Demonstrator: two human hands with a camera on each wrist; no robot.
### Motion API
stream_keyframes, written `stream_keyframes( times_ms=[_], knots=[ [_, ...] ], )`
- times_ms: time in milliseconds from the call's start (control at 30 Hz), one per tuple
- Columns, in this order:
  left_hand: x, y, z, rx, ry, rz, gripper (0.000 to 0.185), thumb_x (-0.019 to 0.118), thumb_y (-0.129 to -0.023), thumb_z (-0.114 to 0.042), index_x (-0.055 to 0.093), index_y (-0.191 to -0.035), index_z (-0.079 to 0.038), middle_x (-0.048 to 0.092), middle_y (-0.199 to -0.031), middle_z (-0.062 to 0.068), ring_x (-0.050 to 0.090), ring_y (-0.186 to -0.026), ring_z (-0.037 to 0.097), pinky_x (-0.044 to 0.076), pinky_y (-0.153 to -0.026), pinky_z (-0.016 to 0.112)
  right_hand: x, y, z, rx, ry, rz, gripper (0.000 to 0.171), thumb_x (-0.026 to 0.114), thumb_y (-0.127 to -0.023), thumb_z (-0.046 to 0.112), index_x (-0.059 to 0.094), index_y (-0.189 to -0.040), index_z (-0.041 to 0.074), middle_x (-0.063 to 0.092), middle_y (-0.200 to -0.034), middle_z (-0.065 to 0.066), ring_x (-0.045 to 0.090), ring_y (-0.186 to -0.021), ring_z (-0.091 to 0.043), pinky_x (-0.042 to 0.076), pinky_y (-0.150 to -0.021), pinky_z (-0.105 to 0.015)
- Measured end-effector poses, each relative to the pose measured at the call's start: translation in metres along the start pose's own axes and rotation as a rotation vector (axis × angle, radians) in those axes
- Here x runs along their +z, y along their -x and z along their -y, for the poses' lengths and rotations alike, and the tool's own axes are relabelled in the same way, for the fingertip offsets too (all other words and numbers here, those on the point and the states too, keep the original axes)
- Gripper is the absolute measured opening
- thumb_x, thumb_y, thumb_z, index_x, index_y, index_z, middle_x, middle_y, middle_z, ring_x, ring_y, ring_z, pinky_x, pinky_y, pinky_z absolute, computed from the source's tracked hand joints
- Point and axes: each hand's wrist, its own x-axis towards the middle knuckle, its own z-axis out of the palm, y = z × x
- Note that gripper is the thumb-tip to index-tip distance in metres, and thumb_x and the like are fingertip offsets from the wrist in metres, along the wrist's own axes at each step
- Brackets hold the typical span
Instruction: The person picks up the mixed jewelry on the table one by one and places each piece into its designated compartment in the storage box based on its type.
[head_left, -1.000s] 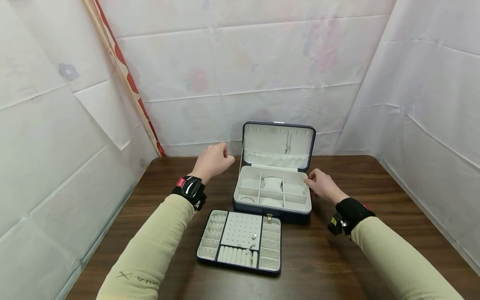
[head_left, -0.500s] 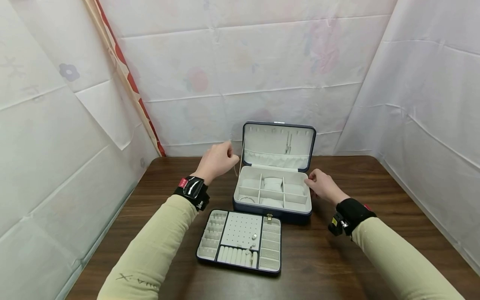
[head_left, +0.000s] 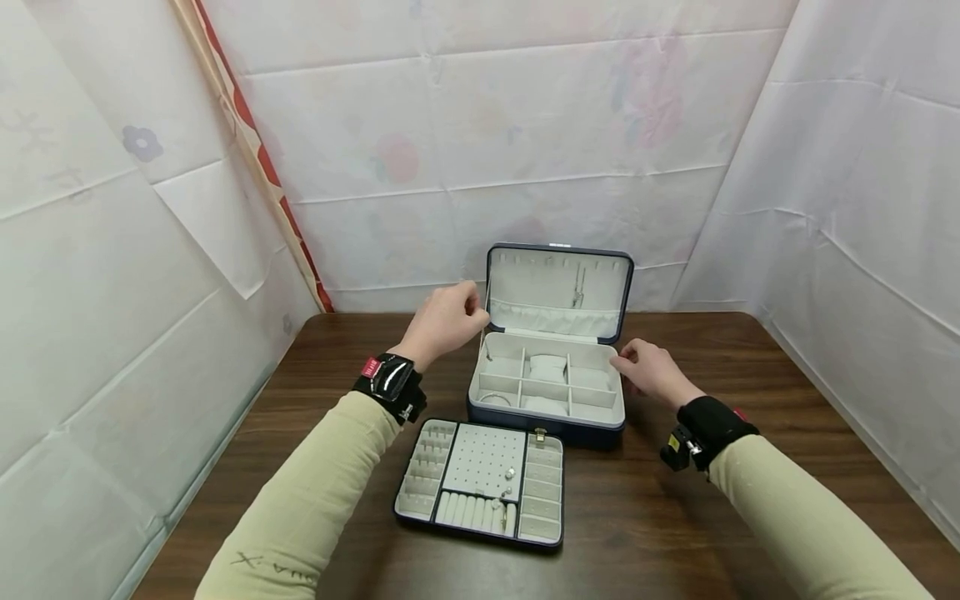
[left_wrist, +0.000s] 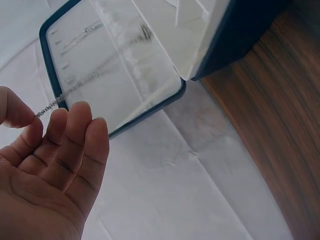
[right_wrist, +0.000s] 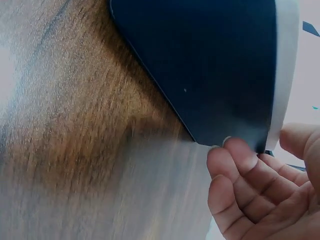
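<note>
My left hand [head_left: 446, 321] pinches a thin silver necklace [left_wrist: 50, 106] between thumb and forefinger. Its chain stretches across the left wrist view to a blurred end in front of the lid. In the head view that hand is at the left of the open jewelry box [head_left: 546, 433], level with the lower part of its lid [head_left: 525, 279]. At the box's right side my right hand [head_left: 651, 371] grips the wall, its thumb at the white rim and its fingers against the dark blue side, as the right wrist view shows.
A jewelry tray [head_left: 483, 458] with ring rolls and small compartments lies before the box on the wooden table [head_left: 660, 533]. Another necklace [head_left: 578, 287] hangs from a lid hook. A bracelet [head_left: 495, 397] and white cushions [head_left: 547, 367] lie in the box. White sheets [head_left: 450, 125] surround the table.
My left hand has moved to the right, toward the lid, carrying the necklace. The right hand has stayed at the box's side.
</note>
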Motion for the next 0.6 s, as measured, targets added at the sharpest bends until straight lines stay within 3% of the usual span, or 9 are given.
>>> stream_keyframes(
  times_ms=[300, 600],
  knots=[
    [0.001, 0.001, -0.009, 0.038, 0.028, -0.007, 0.01, 0.055, -0.089, -0.013, 0.049, -0.082, -0.014, 0.046, -0.073, 0.0, 0.04, -0.06, 0.017, 0.032, -0.058, 0.03, -0.013, 0.002, 0.011, -0.049, -0.004, -0.101, 0.034, 0.049, -0.108, 0.031, 0.054, -0.12, 0.0, 0.069, -0.076, -0.014, 0.068, -0.074, -0.034, 0.05, -0.067, -0.033],
    [0.001, 0.002, -0.018, 0.066, 0.067, 0.023, 0.007, 0.055, -0.091, -0.012, 0.053, -0.085, -0.014, 0.052, -0.074, 0.0, 0.04, -0.059, 0.014, 0.034, -0.059, 0.029, -0.017, 0.002, 0.028, -0.118, -0.076, -0.121, 0.027, 0.049, -0.108, 0.024, 0.055, -0.12, 0.001, 0.067, -0.079, -0.015, 0.069, -0.076, -0.035, 0.057, -0.065, -0.037]
  ],
)
